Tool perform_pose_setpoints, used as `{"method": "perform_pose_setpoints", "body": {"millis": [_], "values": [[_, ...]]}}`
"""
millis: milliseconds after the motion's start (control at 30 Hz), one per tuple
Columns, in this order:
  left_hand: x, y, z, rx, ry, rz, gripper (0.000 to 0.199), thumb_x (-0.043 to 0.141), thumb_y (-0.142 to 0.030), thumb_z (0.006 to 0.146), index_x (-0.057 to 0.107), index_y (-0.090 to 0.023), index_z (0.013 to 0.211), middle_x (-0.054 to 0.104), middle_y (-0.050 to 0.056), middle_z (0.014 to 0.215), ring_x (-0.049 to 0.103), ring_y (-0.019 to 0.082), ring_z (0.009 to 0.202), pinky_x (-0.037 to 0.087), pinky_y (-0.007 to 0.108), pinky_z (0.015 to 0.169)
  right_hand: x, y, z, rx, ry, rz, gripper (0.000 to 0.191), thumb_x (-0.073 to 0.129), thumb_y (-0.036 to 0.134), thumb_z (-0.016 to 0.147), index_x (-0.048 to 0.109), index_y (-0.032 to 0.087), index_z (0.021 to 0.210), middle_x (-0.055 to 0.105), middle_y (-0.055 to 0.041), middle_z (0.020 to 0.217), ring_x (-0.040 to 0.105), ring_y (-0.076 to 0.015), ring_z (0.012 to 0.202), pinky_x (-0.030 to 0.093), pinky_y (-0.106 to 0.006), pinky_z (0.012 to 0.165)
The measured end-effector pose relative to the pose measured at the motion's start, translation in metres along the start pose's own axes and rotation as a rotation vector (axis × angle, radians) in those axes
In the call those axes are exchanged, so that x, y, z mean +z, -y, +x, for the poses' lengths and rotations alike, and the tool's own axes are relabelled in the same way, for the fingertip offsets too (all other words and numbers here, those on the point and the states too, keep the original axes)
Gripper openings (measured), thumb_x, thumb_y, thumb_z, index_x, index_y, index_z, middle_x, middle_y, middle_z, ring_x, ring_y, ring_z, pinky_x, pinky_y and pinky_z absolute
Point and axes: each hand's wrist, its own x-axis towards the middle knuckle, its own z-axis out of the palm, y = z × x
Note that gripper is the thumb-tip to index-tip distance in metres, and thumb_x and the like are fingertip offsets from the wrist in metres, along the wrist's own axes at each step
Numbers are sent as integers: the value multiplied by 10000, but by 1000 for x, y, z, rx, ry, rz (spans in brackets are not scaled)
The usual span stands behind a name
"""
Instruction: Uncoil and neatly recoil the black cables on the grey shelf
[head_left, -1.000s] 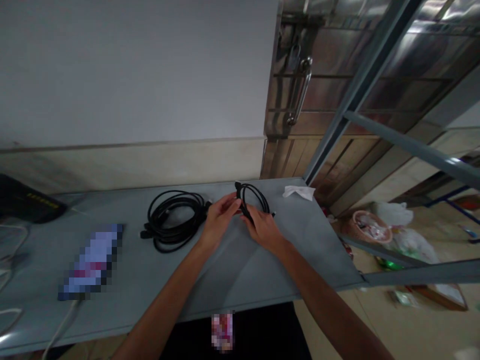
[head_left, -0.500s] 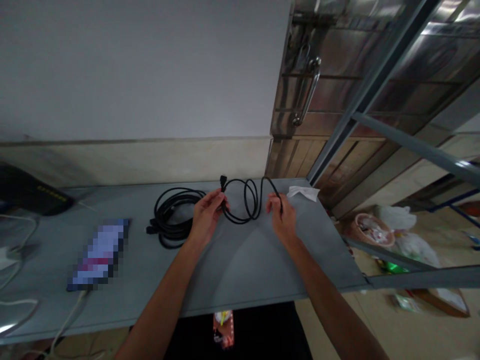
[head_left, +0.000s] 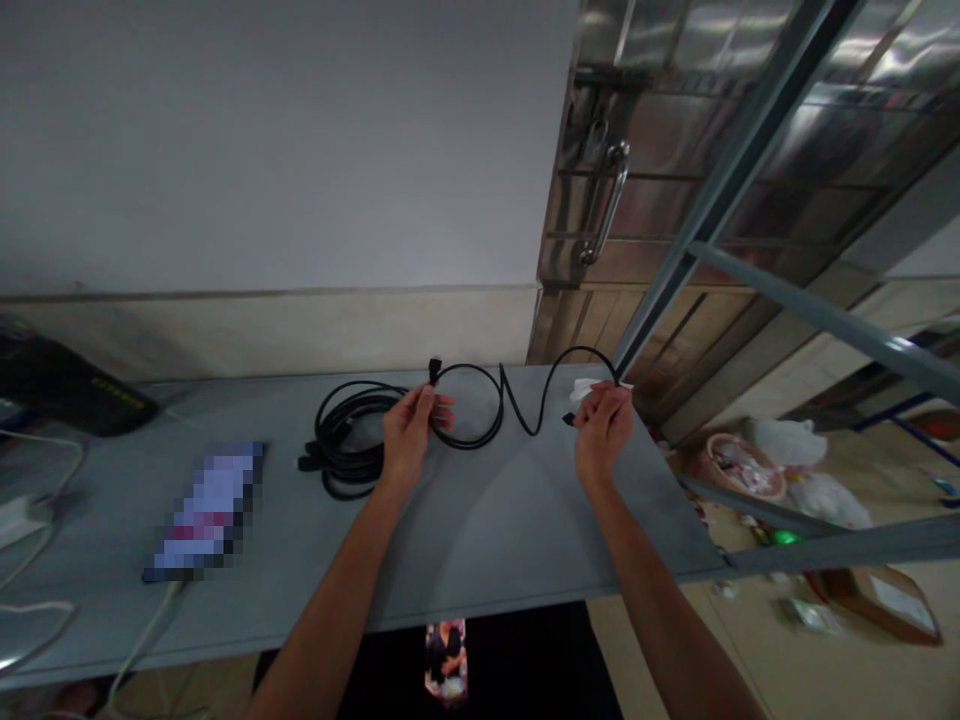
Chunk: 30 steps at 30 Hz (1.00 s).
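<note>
A black cable runs in a loop and a loose wave between my two hands, above the grey tabletop. My left hand pinches it just below a black plug that sticks up past the fingertips. At the right, my right hand is closed on the other end of the cable, with a dark connector poking out to its left. Beside my left hand lies a coiled black cable with its plug ends at the left side. A crumpled white paper is partly hidden behind my right hand.
A phone with a blurred screen lies at the left, a white cord attached. A black object stands at the back left. A grey metal frame rises beyond the table's right edge; a pink basket and bags are on the floor.
My right hand has moved to the right with its cable end, drawing one loop out into a wave. A connector now shows beside it. My left hand has shifted slightly left.
</note>
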Motion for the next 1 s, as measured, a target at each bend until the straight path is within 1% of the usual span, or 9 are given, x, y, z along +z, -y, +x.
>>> {"method": "perform_pose_setpoints", "body": {"millis": [133,200,300,400,467,567,667,833,1000], "values": [[-2,3,3,30,-6,29,396,906,-549,902,750,-213,1041,689,-36,697,615,132,548,533,272,570,-1,0,3,9,-61,28,546,493,787,1104,570,257,997,380,105,698,328,-93,510,277,-215,439],[-3,4,4,42,-11,36,377,938,-504,880,710,-229,999,646,-64,655,596,124,535,520,265,573,-1,0,4,5,-93,33,526,487,766,1115,561,258,998,403,101,706,339,-98,512,291,-223,436],[-3,2,4,52,-13,38,394,941,-504,885,652,-241,930,652,-63,653,604,127,533,521,267,571,-2,-1,6,0,-126,37,506,482,741,1130,547,259,990,413,97,706,342,-105,508,285,-241,429],[-1,-3,1,49,-12,30,435,886,-582,928,616,-245,885,694,-31,711,664,151,583,549,282,569,-4,-1,8,-2,-146,39,486,489,721,1138,543,261,991,399,102,695,327,-108,491,273,-251,420],[1,-7,-1,45,-15,10,454,858,-623,943,618,-243,878,727,-3,764,730,181,672,572,286,582,-5,-2,9,-3,-154,42,478,498,716,1137,545,262,995,396,105,686,333,-109,483,283,-252,417],[2,-12,-2,38,-34,-56,431,881,-615,930,691,-228,941,798,54,923,799,215,875,623,298,688,-6,-3,10,-6,-162,53,479,487,718,1139,543,264,997,390,111,674,332,-107,473,281,-243,415],[0,-15,0,32,-62,-156,407,932,-571,894,751,-221,994,828,87,1080,808,242,1048,650,339,830,-7,-4,12,-16,-176,70,474,475,715,1141,542,268,999,386,116,674,322,-102,474,261,-225,417],[-14,-18,10,-14,-79,-359,297,947,-470,891,784,-249,1002,843,69,1177,785,257,1232,626,386,1032,-9,-4,15,-38,-212,87,483,500,744,1115,530,276,998,395,118,681,329,-98,482,260,-208,423],[-31,-21,19,-44,-140,-480,211,893,-426,937,803,-270,1047,839,45,1268,761,225,1307,595,367,1116,-13,-3,19,-49,-247,89,497,507,764,1104,526,277,1012,394,110,703,342,-98,499,275,-206,429]]}}
